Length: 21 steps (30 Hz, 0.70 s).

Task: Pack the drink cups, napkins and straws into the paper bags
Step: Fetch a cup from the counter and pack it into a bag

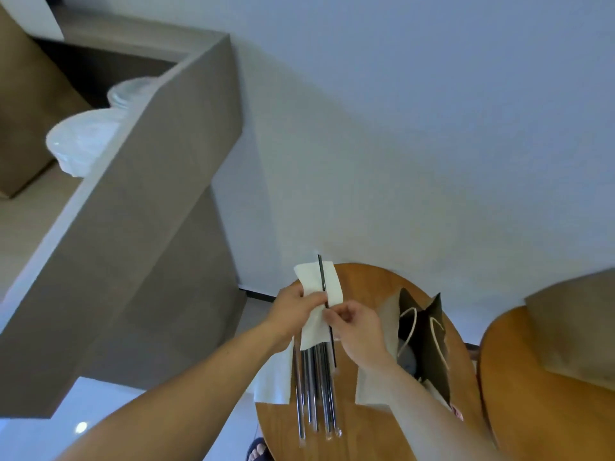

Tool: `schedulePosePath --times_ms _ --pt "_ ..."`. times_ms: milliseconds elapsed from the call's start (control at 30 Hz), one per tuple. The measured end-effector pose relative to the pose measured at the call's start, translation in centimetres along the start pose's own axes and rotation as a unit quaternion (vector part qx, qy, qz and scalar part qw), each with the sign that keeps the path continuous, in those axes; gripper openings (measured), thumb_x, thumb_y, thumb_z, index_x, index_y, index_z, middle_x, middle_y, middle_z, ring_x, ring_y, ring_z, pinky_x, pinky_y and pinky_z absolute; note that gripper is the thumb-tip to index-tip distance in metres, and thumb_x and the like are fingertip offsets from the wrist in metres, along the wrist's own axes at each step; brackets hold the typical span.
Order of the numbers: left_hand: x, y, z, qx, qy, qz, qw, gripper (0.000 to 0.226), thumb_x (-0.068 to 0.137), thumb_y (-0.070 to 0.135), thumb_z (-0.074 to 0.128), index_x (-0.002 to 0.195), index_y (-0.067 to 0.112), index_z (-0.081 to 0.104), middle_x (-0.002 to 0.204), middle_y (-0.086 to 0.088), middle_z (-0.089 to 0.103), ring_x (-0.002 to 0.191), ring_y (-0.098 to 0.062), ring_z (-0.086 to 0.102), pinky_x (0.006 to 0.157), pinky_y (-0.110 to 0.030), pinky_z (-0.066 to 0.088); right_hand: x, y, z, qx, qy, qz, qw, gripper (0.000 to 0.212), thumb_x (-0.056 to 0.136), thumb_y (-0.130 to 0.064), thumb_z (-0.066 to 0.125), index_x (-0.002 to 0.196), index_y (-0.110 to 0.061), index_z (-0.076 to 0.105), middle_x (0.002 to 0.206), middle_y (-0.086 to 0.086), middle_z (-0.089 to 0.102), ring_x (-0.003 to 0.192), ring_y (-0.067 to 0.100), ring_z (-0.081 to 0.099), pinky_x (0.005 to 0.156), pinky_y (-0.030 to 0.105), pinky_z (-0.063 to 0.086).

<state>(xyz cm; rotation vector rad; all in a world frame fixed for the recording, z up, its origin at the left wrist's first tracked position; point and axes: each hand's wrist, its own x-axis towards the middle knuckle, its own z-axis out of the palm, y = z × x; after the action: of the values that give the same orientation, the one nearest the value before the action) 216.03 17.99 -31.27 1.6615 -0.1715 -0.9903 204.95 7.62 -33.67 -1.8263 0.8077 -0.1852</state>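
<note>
While the left hand [296,307] pinches the napkin [317,284] and the right hand's [357,326] fingers pinch the black straw [322,277] against it, above the tabletop [366,430] beside the paper bag [424,344], any slackening could let the straw slip out.

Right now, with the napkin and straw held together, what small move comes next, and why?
Probably carry the pair right and lower it into the paper bag. The left hand pinches the napkin, the right hand the black straw against it; the bag stands open to their right.
</note>
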Motion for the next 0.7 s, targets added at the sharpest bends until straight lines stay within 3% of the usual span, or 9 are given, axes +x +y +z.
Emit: schedulePosePath --times_ms 100,233,333,433,600,700 --pt "-0.4 1.2 1.1 0.002 -0.011 0.029 1.000 0.021 0.086 0.026 0.071 0.107 0.022 0.071 0.093 0.006 0.077 0.083 -0.012 0.073 0.061 -0.024 0.054 -0.7 -1.5 -1.8 0.000 0.011 -0.037 0.999 0.011 0.089 -0.029 0.072 0.078 -0.026 0.068 0.071 -0.010 0.069 0.065 0.002 0.063 0.063 0.018 0.048" --pt "-0.8 3.8 2.9 0.028 -0.021 0.068 0.997 0.017 0.090 0.022 0.067 0.107 0.022 0.071 0.099 0.002 0.076 0.089 -0.017 0.073 0.082 -0.039 0.059 -1.0 -2.8 -4.9 -0.062 0.065 -0.042 0.995 0.014 0.085 -0.041 0.074 0.086 -0.035 0.061 0.080 -0.013 0.066 0.074 -0.001 0.061 0.067 0.015 0.045" --pt "-1.4 6.2 4.6 0.023 -0.048 0.097 0.994 0.021 0.090 0.021 0.067 0.111 0.019 0.070 0.103 -0.001 0.075 0.094 -0.020 0.072 0.085 -0.041 0.058 -1.0 -4.0 -8.2 -0.015 0.134 -0.055 0.989 0.039 0.075 -0.042 0.082 0.100 -0.040 0.053 0.097 -0.021 0.063 0.090 -0.006 0.059 0.072 0.014 0.045" --pt "-2.1 8.6 6.8 0.016 -0.096 0.118 0.988 0.021 0.090 0.018 0.066 0.110 0.015 0.071 0.104 -0.006 0.075 0.094 -0.023 0.072 0.082 -0.040 0.059 -1.0 -5.0 -11.5 0.062 0.096 -0.079 0.990 0.037 0.073 -0.031 0.086 0.099 -0.036 0.060 0.092 -0.023 0.070 0.085 -0.007 0.064 0.065 0.010 0.049" --pt "-2.8 11.0 10.9 0.053 -0.129 0.157 0.978 0.011 0.090 0.013 0.065 0.099 0.013 0.072 0.094 -0.003 0.076 0.083 -0.016 0.073 0.066 -0.026 0.057 -1.0 -4.7 -15.4 0.094 0.047 -0.088 0.991 0.014 0.080 -0.020 0.082 0.088 -0.028 0.074 0.086 -0.007 0.076 0.080 0.011 0.073 0.066 0.025 0.057" --pt "-2.3 11.2 12.3 0.067 -0.125 0.158 0.977 0.016 0.090 0.018 0.067 0.105 0.013 0.071 0.098 -0.003 0.075 0.087 -0.017 0.073 0.073 -0.030 0.060 -0.7 -4.2 -17.4 0.101 0.031 -0.090 0.990 0.014 0.079 -0.017 0.082 0.082 -0.030 0.076 0.085 -0.005 0.077 0.079 0.012 0.073 0.066 0.024 0.058"
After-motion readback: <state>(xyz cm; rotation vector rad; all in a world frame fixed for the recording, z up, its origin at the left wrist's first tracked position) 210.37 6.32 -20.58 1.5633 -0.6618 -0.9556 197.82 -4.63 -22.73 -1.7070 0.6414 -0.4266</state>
